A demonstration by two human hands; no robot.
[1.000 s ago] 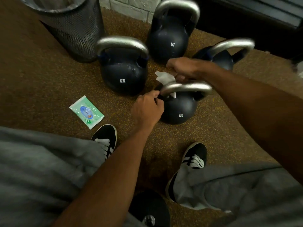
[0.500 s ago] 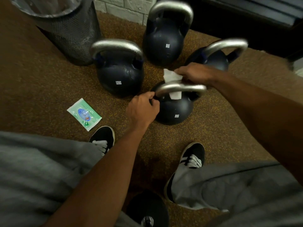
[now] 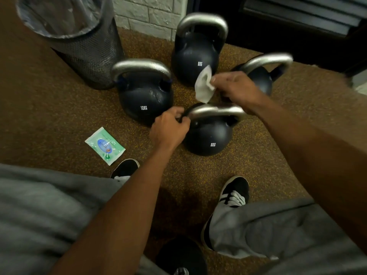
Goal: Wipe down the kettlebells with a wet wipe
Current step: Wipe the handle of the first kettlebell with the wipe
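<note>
Several dark kettlebells with silver handles stand on the brown floor. The nearest one [image 3: 208, 133] is marked 8KG. My left hand [image 3: 168, 130] grips the left end of its handle. My right hand [image 3: 236, 87] pinches a white wet wipe [image 3: 204, 86] just above and behind that handle; the wipe hangs free of the metal. A 12KG kettlebell [image 3: 145, 98] stands to the left, another 8KG one [image 3: 195, 54] behind, and one more [image 3: 262, 76] at the right, partly hidden by my right hand.
A black mesh bin [image 3: 79, 40] with a clear liner stands at the back left. A green wet-wipe packet [image 3: 104, 145] lies on the floor by my left shoe [image 3: 125, 168]. My right shoe [image 3: 234, 193] and a dark round object [image 3: 180, 255] are close below.
My right hand has lifted the wipe off the near kettlebell's handle and raised it a little. My left hand has kept its grip on the handle's left end.
</note>
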